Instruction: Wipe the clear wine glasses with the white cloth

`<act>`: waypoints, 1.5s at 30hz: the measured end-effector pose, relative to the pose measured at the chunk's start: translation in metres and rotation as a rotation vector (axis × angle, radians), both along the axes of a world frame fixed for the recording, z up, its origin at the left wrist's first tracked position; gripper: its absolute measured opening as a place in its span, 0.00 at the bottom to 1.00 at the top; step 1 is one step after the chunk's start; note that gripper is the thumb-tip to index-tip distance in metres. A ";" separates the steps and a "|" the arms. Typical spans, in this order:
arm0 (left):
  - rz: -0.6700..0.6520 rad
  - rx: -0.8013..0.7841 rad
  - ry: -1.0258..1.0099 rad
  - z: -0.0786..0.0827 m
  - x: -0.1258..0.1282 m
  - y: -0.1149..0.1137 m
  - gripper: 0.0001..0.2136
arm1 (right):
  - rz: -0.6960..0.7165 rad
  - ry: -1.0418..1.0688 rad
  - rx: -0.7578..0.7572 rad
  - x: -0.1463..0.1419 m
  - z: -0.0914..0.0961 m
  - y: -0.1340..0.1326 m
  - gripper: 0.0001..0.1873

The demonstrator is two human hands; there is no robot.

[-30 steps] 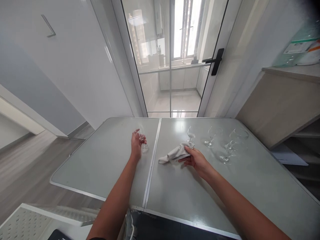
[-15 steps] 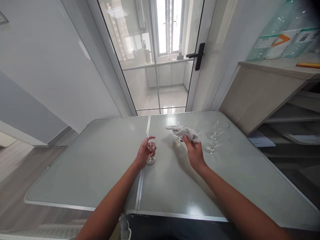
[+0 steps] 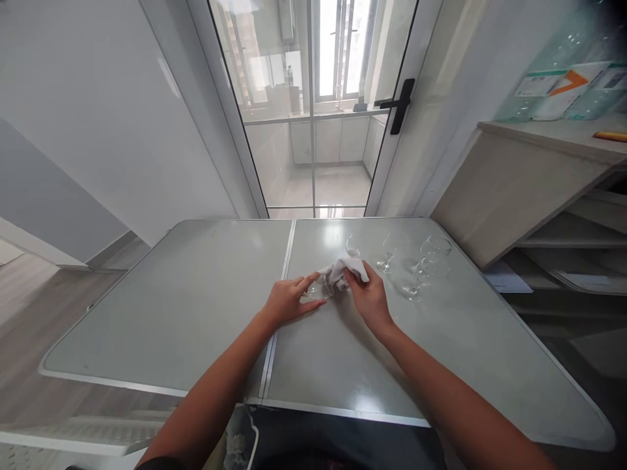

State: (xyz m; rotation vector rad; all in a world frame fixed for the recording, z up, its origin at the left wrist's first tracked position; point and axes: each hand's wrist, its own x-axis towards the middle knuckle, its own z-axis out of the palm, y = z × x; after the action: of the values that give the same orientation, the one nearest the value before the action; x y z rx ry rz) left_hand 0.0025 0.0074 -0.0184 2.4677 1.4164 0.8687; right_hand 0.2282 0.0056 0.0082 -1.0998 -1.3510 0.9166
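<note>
Between the thumb and fingers of my left hand [image 3: 289,301] is a clear stemmed glass [image 3: 319,288], tipped on its side above the table. My right hand [image 3: 371,297] pinches a white cloth [image 3: 337,271] and presses it against the glass's right end. The cloth hides that end. Just behind the cloth stands another stemmed glass [image 3: 353,246]. To the right of my right hand are several more clear glasses, including a near one [image 3: 412,291] and one farther back [image 3: 385,264].
The pale green folding table [image 3: 196,307] has a metal seam down its middle. A glass door with a black handle [image 3: 401,108] is beyond it. At right stands a wooden shelf unit [image 3: 470,189] with plastic bottles [image 3: 543,88] on top.
The upright glass in my left hand has been lifted, tipped sideways and brought right. My right hand has moved left, bringing the cloth onto the glass. The camera view has shifted slightly.
</note>
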 end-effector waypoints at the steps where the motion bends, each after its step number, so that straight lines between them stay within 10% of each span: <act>1: 0.001 0.027 0.018 -0.001 0.000 0.000 0.29 | 0.042 0.024 -0.008 -0.002 -0.001 0.000 0.17; 14: -0.073 0.371 0.277 0.007 -0.003 -0.009 0.28 | 0.725 -0.239 0.080 0.013 -0.012 0.000 0.11; 27: -0.213 -0.513 -0.382 0.021 0.025 -0.016 0.28 | 0.561 0.001 -0.019 0.011 -0.014 0.013 0.12; 39: -0.304 -0.970 -0.709 0.026 0.023 -0.008 0.33 | 0.550 0.129 -0.137 0.017 -0.011 0.017 0.11; 45: -0.082 -0.739 -0.419 0.021 0.020 -0.011 0.32 | 0.439 0.367 -0.348 0.011 -0.017 0.025 0.12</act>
State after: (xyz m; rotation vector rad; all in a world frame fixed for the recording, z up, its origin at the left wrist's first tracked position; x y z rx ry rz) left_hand 0.0221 -0.0032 0.0025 1.6650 1.1869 0.6336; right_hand 0.2392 0.0302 -0.0084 -0.8386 -1.1662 1.6389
